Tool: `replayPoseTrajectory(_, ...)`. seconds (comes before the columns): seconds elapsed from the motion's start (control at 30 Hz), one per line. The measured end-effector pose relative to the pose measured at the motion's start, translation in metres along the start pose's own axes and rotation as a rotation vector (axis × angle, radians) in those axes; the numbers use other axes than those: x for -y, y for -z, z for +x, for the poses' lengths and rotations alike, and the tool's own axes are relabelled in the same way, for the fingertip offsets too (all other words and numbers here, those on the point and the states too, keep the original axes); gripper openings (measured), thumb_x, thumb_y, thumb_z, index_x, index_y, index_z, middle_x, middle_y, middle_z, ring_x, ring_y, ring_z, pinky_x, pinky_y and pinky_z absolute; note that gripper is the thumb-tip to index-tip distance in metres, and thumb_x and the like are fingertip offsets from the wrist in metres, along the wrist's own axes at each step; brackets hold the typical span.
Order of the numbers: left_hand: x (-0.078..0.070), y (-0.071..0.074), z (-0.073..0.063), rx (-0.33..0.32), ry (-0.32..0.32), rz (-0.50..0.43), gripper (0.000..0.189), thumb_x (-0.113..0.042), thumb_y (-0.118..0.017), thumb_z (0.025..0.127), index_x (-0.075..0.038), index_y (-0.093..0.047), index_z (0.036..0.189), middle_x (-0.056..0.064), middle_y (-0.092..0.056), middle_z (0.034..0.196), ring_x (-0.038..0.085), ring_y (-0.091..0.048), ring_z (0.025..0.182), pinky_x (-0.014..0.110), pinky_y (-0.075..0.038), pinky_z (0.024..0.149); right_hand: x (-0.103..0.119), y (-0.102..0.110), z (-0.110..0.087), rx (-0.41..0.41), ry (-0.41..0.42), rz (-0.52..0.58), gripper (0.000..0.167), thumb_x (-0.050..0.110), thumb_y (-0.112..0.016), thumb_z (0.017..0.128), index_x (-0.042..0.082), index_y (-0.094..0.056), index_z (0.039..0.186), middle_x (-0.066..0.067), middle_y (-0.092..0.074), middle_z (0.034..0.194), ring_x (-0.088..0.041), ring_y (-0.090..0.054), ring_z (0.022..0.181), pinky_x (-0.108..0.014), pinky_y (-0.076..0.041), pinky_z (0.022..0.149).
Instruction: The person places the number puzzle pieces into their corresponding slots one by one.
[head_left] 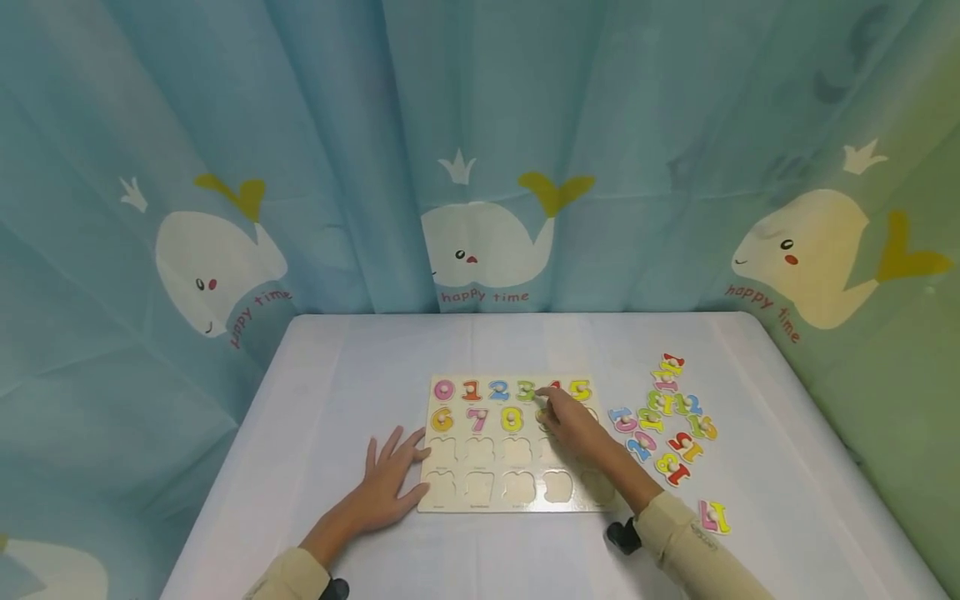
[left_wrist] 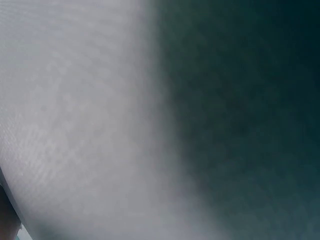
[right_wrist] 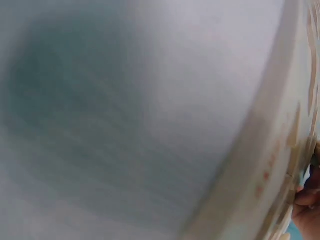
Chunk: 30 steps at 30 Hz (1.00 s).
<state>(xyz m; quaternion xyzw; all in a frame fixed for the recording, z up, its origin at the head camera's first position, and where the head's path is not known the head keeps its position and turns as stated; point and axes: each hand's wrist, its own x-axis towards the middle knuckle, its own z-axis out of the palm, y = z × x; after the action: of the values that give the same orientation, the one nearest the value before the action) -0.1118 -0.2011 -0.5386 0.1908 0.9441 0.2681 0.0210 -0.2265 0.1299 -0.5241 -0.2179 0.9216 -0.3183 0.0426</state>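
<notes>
A wooden number puzzle board (head_left: 480,507) lies on the table, with coloured digit pieces in its upper two rows. The left hand (head_left: 386,487) rests flat beside the board's left edge, fingers spread, thumb and a fingertip at the rim. Over the upper right of the board is the right hand (head_left: 573,423). Its extended index finger reaches the right side of the green 3 piece (head_left: 525,390). The red 4 piece (head_left: 554,386) and the piece below are partly covered by this hand. In the right wrist view, part of the right hand (right_wrist: 307,207) shows at the edge, blurred.
Several loose two-digit number pieces (head_left: 686,447) lie scattered right of the board. A 17 piece (head_left: 714,517) lies apart, nearer the front. The lower board rows hold bare recesses (head_left: 517,486). Behind the white table (head_left: 360,358) hangs a blue whale-print curtain (head_left: 337,167).
</notes>
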Motion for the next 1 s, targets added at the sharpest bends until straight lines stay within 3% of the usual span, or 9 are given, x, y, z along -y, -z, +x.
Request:
replayPoseTrajectory(0.13,0.000,0.001,0.001,0.013,0.003,0.005,0.045,-0.034,-0.057,0.089,-0.011,-0.052,0.127,0.006,-0.025,0.153,0.037,-0.007,0.140,0.063,0.008,0.103,0.002,0.003,0.002,0.045,-0.004,0.023,0.044,0.004,-0.063,0.088,-0.001,-0.047,0.129,0.002,-0.050,0.082,-0.013,-0.048,0.074,-0.034,-0.044,0.072)
replayPoseTrajectory(0.37,0.001,0.001,0.002,-0.003,-0.018,-0.003,0.045,-0.033,-0.058,0.089,-0.010,-0.053,0.126,0.007,-0.027,0.152,0.038,-0.009,0.140,0.064,0.006,0.102,-0.010,0.015,0.004,0.141,0.092,0.087,0.043,0.002,-0.064,0.087,-0.006,-0.047,0.126,-0.002,-0.053,0.089,-0.015,-0.048,0.078,-0.035,-0.045,0.072)
replayPoseTrajectory(0.47,0.001,0.000,0.001,-0.005,-0.016,-0.011,0.044,-0.033,-0.059,0.088,-0.010,-0.054,0.126,0.007,-0.027,0.152,0.038,-0.010,0.140,0.064,0.007,0.102,-0.009,0.016,0.005,0.154,0.093,0.066,0.042,0.004,-0.066,0.086,-0.006,-0.049,0.124,-0.002,-0.053,0.088,-0.015,-0.047,0.078,-0.033,-0.045,0.072)
replayPoseTrajectory(0.8,0.000,0.000,0.001,0.009,-0.008,-0.012,0.047,-0.032,-0.058,0.089,-0.009,-0.051,0.129,0.007,-0.027,0.152,0.038,-0.008,0.140,0.064,0.008,0.102,-0.014,0.013,-0.003,0.071,0.019,0.150,0.042,0.012,-0.069,0.086,-0.001,-0.054,0.123,-0.001,-0.056,0.092,-0.014,-0.052,0.080,-0.033,-0.047,0.072)
replayPoseTrajectory(1.0,0.001,0.000,0.000,-0.006,-0.022,-0.007,0.049,-0.032,-0.058,0.088,-0.009,-0.048,0.131,0.007,-0.027,0.152,0.039,-0.009,0.139,0.064,0.007,0.102,-0.018,0.016,-0.008,-0.007,-0.004,0.133,0.039,0.014,-0.068,0.087,0.002,-0.057,0.122,-0.001,-0.056,0.092,-0.014,-0.052,0.078,-0.034,-0.046,0.072)
